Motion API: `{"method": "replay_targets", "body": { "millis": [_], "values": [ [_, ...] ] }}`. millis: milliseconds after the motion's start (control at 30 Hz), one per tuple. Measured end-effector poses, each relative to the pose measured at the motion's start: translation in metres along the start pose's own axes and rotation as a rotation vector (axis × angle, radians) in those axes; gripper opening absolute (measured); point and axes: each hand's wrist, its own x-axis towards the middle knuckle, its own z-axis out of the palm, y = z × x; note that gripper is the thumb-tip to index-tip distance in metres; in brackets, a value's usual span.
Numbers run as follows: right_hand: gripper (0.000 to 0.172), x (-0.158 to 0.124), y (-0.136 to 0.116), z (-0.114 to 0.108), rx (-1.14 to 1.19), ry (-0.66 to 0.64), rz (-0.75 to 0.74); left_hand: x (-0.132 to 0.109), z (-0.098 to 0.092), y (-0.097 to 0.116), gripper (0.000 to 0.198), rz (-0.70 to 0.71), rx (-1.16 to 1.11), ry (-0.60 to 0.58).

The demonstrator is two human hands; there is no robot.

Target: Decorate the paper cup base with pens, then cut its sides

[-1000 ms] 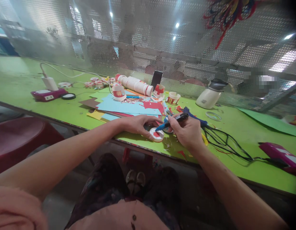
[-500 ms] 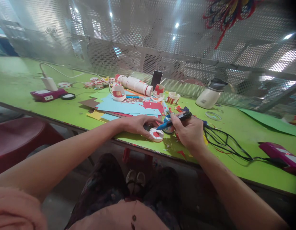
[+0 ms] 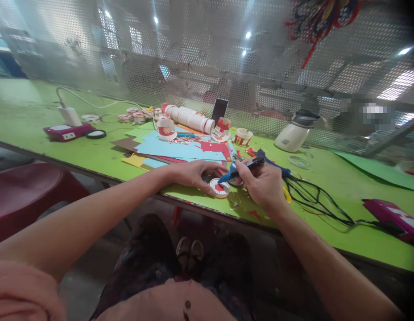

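Near the table's front edge, a small round white piece [image 3: 220, 191] bears a red shape on its top. My left hand [image 3: 192, 174] curves round it from the left, with the thumb against its near rim and the other fingers arched over its far side. My right hand [image 3: 265, 183] grips a blue-and-black marker pen [image 3: 236, 172]. The pen slants down to the left, and its blue tip end is at the upper face of the white piece. A blue round thing just behind the pen is mostly hidden by my right hand.
Coloured paper sheets [image 3: 180, 148] and paper cups [image 3: 166, 129] lie beyond my hands, with a phone [image 3: 220, 109] propped behind. A white jug [image 3: 291, 133] stands right of them. Black cables [image 3: 314, 196] reach a purple power strip [image 3: 394, 218]; another power strip [image 3: 69, 132] sits left.
My right hand and the pen have shifted very slightly left, the tip moving a little across the white piece. My left hand stays in place.
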Motion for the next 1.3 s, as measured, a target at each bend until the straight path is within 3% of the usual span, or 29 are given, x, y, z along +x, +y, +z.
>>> {"method": "replay_targets", "body": {
  "millis": [733, 833, 1033, 1300],
  "values": [
    [0.030, -0.0010, 0.0016, 0.0005, -0.006, -0.057, -0.001, 0.0008, 0.0017, -0.0020, 0.068, 0.006, 0.017, 0.024],
    [0.030, -0.0022, 0.0008, 0.0011, 0.013, 0.000, -0.026, 0.0005, 0.0018, -0.0025, 0.069, 0.015, 0.019, 0.040],
    [0.028, 0.0017, 0.0037, 0.0008, 0.174, 0.280, 0.032, 0.0005, 0.0014, -0.0068, 0.078, -0.003, -0.004, 0.035],
    [0.024, 0.0027, 0.0044, -0.0001, 0.244, 0.292, 0.042, 0.0000, 0.0021, -0.0063, 0.080, -0.025, 0.013, 0.051]
  ]
}}
